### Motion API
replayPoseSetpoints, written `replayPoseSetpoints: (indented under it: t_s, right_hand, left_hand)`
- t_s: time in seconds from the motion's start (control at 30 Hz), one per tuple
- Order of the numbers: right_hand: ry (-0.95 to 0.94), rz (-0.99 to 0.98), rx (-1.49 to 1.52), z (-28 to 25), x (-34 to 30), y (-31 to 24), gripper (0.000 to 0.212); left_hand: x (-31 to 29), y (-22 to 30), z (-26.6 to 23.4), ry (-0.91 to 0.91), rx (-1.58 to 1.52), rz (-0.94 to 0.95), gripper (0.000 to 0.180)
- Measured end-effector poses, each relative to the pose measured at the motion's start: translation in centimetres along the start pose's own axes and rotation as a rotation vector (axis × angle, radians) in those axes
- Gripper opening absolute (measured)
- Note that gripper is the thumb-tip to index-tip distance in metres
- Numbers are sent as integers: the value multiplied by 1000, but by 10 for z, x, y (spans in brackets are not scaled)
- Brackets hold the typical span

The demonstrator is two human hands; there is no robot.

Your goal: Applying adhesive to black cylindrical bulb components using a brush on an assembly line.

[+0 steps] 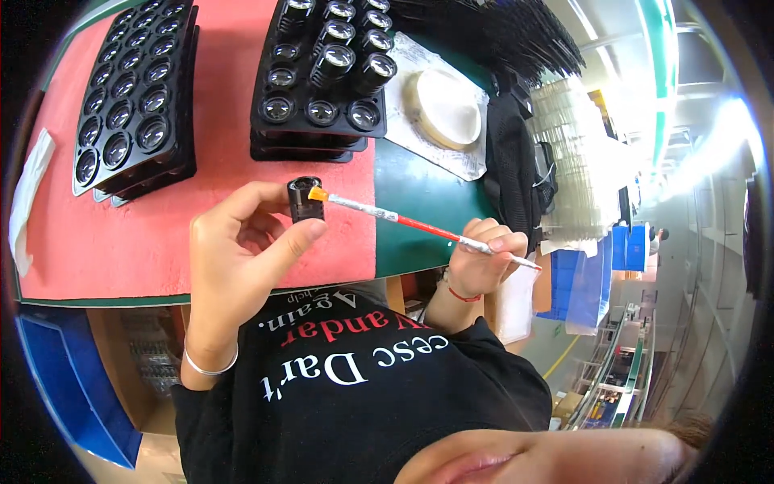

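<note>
My left hand pinches a short black cylinder, held upright over the pink mat with its open end up. In my right hand is a slim paintbrush with a red and silver handle. Its orange bristles touch the rim of the cylinder, or hang just in front of it; I cannot tell which. Beyond my hands stands a stack of black trays holding lens pieces, with several black lens tubes standing upright on it. A round cream-coloured dish sits on a white smeared sheet.
Another stack of black lens trays stands at the far left. A white paper strip lies at the mat's left edge. Black thin strands and clear stacked trays are at the back right. A blue bin sits below the table's left edge.
</note>
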State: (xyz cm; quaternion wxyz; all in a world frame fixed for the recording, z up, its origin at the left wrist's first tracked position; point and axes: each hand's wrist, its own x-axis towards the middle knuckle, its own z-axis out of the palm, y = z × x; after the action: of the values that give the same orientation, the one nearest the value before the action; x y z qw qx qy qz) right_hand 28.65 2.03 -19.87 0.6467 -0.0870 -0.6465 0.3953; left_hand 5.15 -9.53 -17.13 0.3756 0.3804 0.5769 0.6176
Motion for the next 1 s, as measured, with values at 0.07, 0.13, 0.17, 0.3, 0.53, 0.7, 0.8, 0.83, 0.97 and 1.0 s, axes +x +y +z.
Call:
replayPoseSetpoints:
  t_s: [0.07, 0.13, 0.17, 0.3, 0.53, 0.7, 0.8, 0.83, 0.97, 1.0]
  right_hand:
    - [-25, -22, -37, 1, -1, 0, 29]
    - [-69, -30, -76, 2, -1, -1, 28]
    - [-65, -31, -83, 2, -1, -1, 28]
    - [-48, -33, -92, 2, -2, -1, 28]
    - [123, -84, -99, 0, -5, 0, 29]
    - [166, -5, 33, -3, -4, -1, 28]
    - [89, 14, 64, -5, -5, -3, 26]
    - [88, 10, 71, -5, -4, -3, 26]
    - [109, -10, 92, -4, -6, -2, 25]
    - [114, -4, 95, -4, -6, -4, 26]
  left_hand:
    - [-1, 1, -2, -8, -24, -15, 22]
    - [-1, 1, -3, -21, -52, -25, 23]
    - [0, 0, -3, -30, -66, -26, 24]
    - [0, -1, -5, -63, -116, -35, 27]
    - [-1, -1, -4, -64, -115, 0, 26]
    - [-14, 30, -22, -57, 263, 431, 31]
    - [-12, 59, -52, 124, 342, 529, 32]
    - [0, 65, -66, 281, 516, 538, 30]
    - [89, 85, -132, 288, 758, 540, 34]
    - [116, 83, -144, 250, 769, 502, 34]
